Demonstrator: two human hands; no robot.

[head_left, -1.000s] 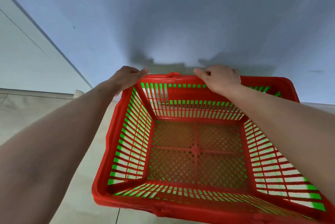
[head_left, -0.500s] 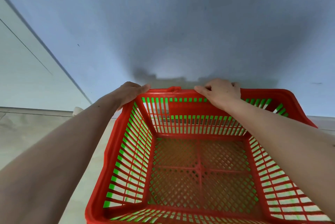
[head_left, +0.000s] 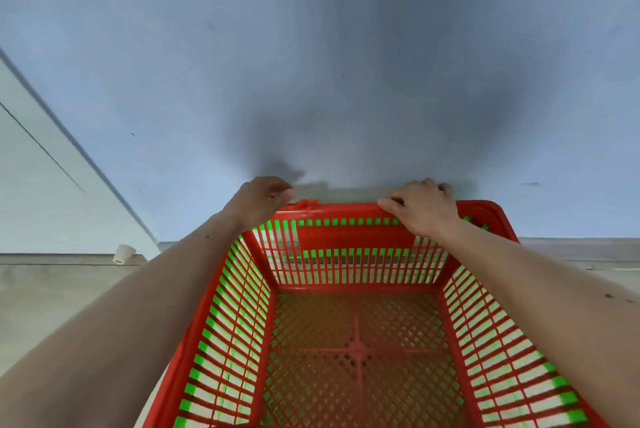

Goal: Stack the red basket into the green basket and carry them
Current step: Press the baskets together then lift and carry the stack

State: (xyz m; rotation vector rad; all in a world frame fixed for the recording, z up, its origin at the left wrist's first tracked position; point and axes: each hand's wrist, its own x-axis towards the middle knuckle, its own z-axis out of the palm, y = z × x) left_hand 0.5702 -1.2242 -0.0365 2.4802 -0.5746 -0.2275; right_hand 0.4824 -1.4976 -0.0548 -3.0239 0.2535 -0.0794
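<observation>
The red basket (head_left: 356,330) already sits nested inside the green basket (head_left: 207,337), whose bright plastic shows only through the red slats along the side walls and the far wall. Stacking therefore looks done, and the step in hand is the carry. The left hand (head_left: 261,200) is curled over the far rim at its left corner, and the right hand (head_left: 420,207) is clamped over the same rim toward the right corner, fingers wrapped behind the edge. Both forearms reach across the open top. The pair seems held up off the pale floor (head_left: 52,306), close to a blue-grey wall (head_left: 311,63) (how high it hangs, or whether the near edge rests on anything, cannot be told).

The next move, as I judge it, calls for keeping both grips even so the nested baskets stay level and do not slide apart while walking or turning away from the wall.

The near rim and the lower corners are cut off by the bottom of the view. The green basket's own rim and any handles are hidden. A small pale object (head_left: 123,254) at the foot of the wall is too small to identify.
</observation>
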